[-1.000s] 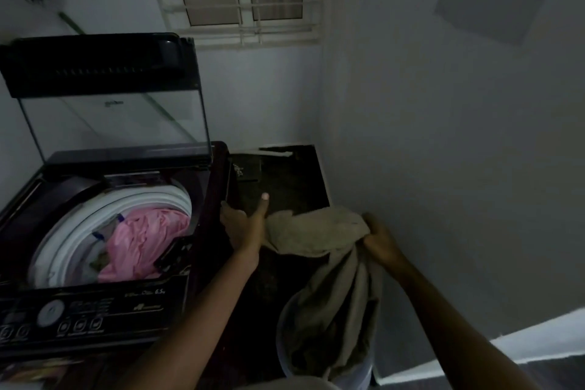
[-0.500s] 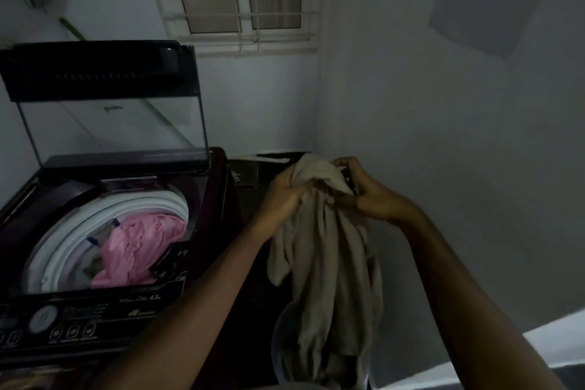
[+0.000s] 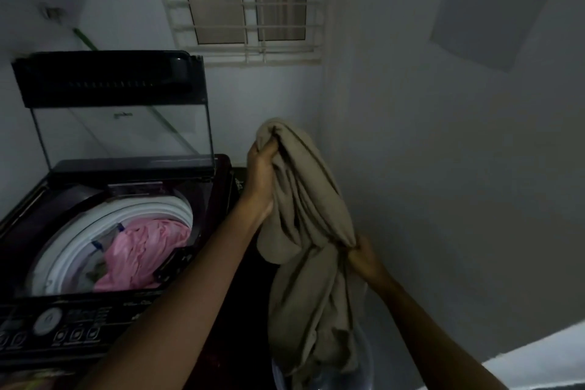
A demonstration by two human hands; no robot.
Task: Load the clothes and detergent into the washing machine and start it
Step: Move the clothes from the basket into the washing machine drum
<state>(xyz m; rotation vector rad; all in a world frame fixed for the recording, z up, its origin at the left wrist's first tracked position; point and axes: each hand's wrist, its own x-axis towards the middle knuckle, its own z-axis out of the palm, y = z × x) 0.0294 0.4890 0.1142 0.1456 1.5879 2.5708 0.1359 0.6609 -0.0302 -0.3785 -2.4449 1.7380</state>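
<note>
A dark top-loading washing machine (image 3: 218, 199) stands at the left with its glass lid (image 3: 123, 127) raised. A pink garment (image 3: 142, 253) lies in the white drum. To the right of the machine hangs a beige garment (image 3: 307, 231). My left hand (image 3: 261, 174) grips its top, held high beside the machine's right edge. My right hand (image 3: 365, 258) grips a fold lower down on the garment's right side. The garment's bottom end trails into a pale bucket (image 3: 364, 358) below.
The control panel (image 3: 63, 329) with a round dial and buttons runs along the machine's front. A grey wall (image 3: 459, 168) is close on the right. A barred window (image 3: 250, 0) sits above in the back wall. The room is dim.
My left hand has lifted the beige garment's top higher. My right hand has slid down from the top to a lower fold, so the cloth hangs longer out of the bucket.
</note>
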